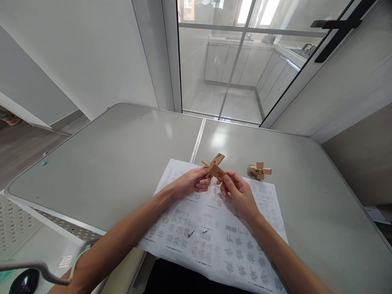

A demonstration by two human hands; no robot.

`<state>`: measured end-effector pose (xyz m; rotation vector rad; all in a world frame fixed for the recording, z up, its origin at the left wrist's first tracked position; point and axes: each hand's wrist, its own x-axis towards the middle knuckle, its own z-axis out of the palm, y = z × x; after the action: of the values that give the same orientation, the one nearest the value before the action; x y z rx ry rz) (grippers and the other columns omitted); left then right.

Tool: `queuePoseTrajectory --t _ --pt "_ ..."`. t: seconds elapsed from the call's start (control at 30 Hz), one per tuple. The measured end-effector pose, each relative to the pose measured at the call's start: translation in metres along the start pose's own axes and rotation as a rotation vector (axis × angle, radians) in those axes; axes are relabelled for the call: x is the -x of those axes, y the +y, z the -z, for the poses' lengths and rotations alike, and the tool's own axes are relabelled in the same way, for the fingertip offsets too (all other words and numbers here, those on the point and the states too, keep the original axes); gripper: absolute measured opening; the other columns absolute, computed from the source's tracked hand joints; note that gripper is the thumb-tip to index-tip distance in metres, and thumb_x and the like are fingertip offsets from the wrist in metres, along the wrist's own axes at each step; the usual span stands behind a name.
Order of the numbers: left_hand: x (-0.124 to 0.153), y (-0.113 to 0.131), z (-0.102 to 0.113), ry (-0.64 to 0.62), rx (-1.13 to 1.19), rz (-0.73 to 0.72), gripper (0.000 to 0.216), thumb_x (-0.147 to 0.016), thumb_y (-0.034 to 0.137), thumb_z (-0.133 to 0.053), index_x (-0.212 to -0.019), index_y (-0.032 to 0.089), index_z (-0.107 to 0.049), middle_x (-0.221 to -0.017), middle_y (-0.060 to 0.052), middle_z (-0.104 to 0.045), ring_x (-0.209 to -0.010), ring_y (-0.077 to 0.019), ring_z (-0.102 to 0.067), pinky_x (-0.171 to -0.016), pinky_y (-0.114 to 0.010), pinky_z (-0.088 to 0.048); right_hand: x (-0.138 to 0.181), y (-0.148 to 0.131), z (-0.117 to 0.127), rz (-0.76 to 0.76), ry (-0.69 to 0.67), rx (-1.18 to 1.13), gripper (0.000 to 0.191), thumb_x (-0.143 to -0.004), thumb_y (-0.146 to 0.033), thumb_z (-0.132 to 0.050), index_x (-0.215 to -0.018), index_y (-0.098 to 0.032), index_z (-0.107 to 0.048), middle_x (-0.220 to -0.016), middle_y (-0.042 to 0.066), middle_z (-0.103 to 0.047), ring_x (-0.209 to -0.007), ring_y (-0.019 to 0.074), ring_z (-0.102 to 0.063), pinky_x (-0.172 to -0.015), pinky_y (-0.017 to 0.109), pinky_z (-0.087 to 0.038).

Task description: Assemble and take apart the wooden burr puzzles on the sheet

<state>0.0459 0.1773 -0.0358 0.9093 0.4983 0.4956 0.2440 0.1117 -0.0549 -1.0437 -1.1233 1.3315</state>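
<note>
Above the printed sheet, my left hand (197,179) is closed around wooden puzzle pieces (217,158) that cross each other, one marked with a dark letter. My right hand (237,192) pinches the right end of a wooden puzzle piece with a slot (218,172), which touches or overlaps the pieces in the left hand. Whether they are locked together I cannot tell. To the right on the table stands a cross-shaped wooden puzzle (260,170) with a dark letter on it. Under both hands lies a large instruction sheet (208,237) printed with small assembly drawings.
The grey table (147,139) has a metal seam (198,141) across it. Past its far edge is a glass door (226,69) with a black handle (339,26). A white perforated rack (18,224) stands at the lower left, with a cable (39,267) and a black rounded object (24,281).
</note>
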Motion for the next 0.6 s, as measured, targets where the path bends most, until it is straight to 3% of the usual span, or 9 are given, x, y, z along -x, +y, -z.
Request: queuePoseTrajectory --t 0.2,0.6 --pt "0.002 -0.006 -0.002 -0.045 -0.085 -0.020 0.028 -0.105 0.039 -0.051 -0.090 0.016 -0.055 -0.067 0.006 -0.033 -0.056 -0.0093 -0.021 -0.055 -0.024 -0.026 -0.001 0.002 -0.001 -0.027 0.039 0.009 0.032 -0.097 -0.053 -0.070 -0.108 -0.022 -0.071 -0.089 0.003 -0.070 -0.056 0.0098 -0.048 -0.047 0.025 -0.038" --pt "0.003 -0.012 -0.003 -0.154 -0.171 -0.028 0.031 -0.105 0.048 -0.051 -0.096 0.019 -0.054 -0.068 0.006 -0.037 -0.059 -0.0113 -0.028 -0.061 -0.028 -0.031 -0.002 0.004 -0.001 -0.067 0.069 -0.055 0.037 -0.089 -0.055 -0.079 -0.101 -0.021 -0.072 -0.064 -0.003 -0.058 -0.051 0.0095 -0.044 -0.047 0.024 -0.037"
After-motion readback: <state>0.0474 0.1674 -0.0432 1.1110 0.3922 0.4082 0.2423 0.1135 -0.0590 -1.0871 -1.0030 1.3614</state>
